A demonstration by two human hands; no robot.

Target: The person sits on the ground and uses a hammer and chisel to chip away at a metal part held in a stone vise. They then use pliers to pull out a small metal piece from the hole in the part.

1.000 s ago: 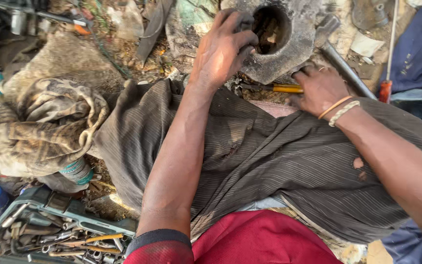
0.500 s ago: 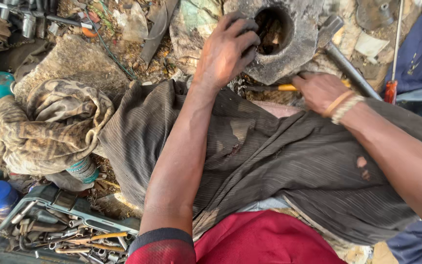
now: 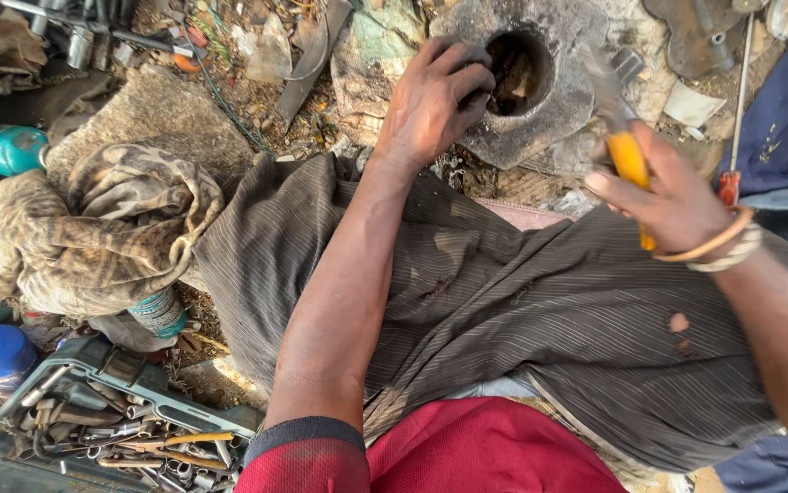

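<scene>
yellow tool handle [image 3: 629, 160]; grey striped trousers [image 3: 521, 310]

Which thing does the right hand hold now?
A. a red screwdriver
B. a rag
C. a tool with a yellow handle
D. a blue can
C: the right hand is closed around the yellow handle of a tool whose metal end points toward the round metal part, while the left hand rests on that part's rim.
</scene>
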